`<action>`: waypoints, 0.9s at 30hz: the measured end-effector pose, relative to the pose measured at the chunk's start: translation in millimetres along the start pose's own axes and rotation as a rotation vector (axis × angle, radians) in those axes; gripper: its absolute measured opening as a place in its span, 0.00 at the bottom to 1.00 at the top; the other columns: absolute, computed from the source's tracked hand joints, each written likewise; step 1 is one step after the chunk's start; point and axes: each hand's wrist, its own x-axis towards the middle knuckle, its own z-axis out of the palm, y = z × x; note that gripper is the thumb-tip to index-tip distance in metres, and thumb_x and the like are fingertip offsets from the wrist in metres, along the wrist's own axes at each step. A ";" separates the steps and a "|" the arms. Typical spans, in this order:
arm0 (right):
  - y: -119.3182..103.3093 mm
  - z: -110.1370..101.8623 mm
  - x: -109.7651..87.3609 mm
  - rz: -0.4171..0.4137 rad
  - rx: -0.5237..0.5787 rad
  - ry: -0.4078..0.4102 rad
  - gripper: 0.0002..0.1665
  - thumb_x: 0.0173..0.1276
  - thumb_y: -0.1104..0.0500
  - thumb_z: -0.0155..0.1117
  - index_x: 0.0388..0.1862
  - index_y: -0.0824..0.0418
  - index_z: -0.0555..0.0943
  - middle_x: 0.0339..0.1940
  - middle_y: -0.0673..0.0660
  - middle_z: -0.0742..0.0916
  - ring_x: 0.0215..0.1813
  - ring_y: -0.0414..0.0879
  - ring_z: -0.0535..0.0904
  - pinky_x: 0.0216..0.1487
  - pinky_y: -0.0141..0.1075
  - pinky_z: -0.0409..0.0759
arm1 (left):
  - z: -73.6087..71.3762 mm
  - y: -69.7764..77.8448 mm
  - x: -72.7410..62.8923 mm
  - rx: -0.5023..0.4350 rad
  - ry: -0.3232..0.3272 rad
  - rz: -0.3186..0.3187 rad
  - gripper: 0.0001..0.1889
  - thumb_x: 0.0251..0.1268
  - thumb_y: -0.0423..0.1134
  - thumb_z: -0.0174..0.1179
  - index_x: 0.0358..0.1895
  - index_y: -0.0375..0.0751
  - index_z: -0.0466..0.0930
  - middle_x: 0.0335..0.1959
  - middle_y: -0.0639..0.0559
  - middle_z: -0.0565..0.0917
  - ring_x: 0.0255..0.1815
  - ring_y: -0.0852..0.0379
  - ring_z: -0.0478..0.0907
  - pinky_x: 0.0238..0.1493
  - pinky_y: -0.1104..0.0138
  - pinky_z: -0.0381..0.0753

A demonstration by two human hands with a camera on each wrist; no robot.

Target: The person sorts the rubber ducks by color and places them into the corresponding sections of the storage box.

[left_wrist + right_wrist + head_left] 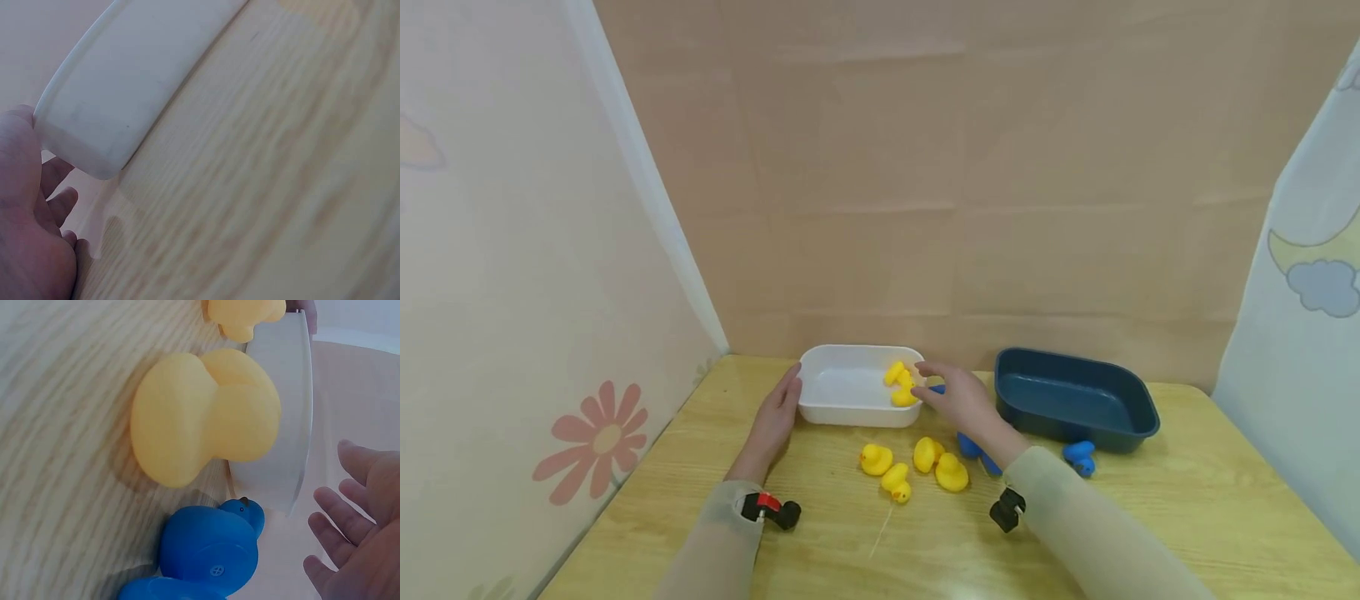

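Note:
My left hand [775,414] rests against the left end of a white plastic tub [842,414], fingers mostly straight along its wall. In the left wrist view, that hand [28,206] meets the tub's corner [103,125]. Over the tub's right end hovers my right hand [961,400], thumb and fingers spread apart. Several yellow rubber ducks [904,396] lie inside the tub close below those fingertips. The right wrist view shows the same hand [359,531] with nothing between its fingers, beyond a yellow duck [206,419] and a blue duck [209,547] on the table.
Several yellow ducks [951,472] lie on the wooden table [835,550] in front of the white tub. Blue ducks [970,445] are partly hidden under my right forearm. A dark blue tub [1075,427] stands at the right, with another blue duck [1079,457] before it.

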 end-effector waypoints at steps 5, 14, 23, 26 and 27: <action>1.7 -1.8 -7.8 -0.006 -0.003 0.011 0.31 0.79 0.50 0.76 0.76 0.58 0.82 0.70 0.57 0.88 0.73 0.61 0.81 0.73 0.60 0.79 | -0.7 0.3 0.1 0.009 -0.007 0.009 0.34 0.94 0.62 0.37 0.91 0.52 0.56 0.91 0.48 0.58 0.91 0.44 0.49 0.89 0.44 0.47; -7.2 -7.6 -28.9 -0.033 -0.016 0.029 0.31 0.78 0.52 0.77 0.75 0.59 0.84 0.70 0.57 0.88 0.75 0.60 0.80 0.75 0.61 0.77 | -3.0 -1.9 1.3 0.044 -0.003 0.010 0.34 0.94 0.62 0.36 0.92 0.52 0.55 0.91 0.47 0.57 0.91 0.42 0.49 0.89 0.43 0.49; -7.0 -11.2 -53.2 -0.001 -0.007 -0.010 0.29 0.78 0.50 0.76 0.74 0.54 0.85 0.71 0.55 0.87 0.75 0.60 0.79 0.74 0.63 0.77 | -4.9 -0.4 3.4 0.036 0.002 0.023 0.35 0.93 0.64 0.37 0.91 0.52 0.57 0.90 0.46 0.59 0.91 0.42 0.51 0.89 0.43 0.49; -4.4 -10.9 -59.0 0.018 0.004 -0.021 0.28 0.78 0.50 0.76 0.74 0.53 0.85 0.72 0.54 0.86 0.76 0.60 0.78 0.75 0.64 0.76 | -4.5 -1.0 5.7 0.038 -0.003 0.026 0.36 0.93 0.64 0.37 0.91 0.52 0.57 0.90 0.46 0.59 0.91 0.42 0.50 0.89 0.43 0.49; -3.7 -10.7 -60.8 0.020 0.009 -0.023 0.27 0.78 0.50 0.76 0.73 0.53 0.86 0.72 0.54 0.86 0.77 0.60 0.78 0.75 0.64 0.76 | -4.3 -1.1 6.2 0.036 -0.005 0.028 0.35 0.93 0.64 0.37 0.91 0.52 0.57 0.90 0.46 0.59 0.91 0.42 0.50 0.89 0.44 0.49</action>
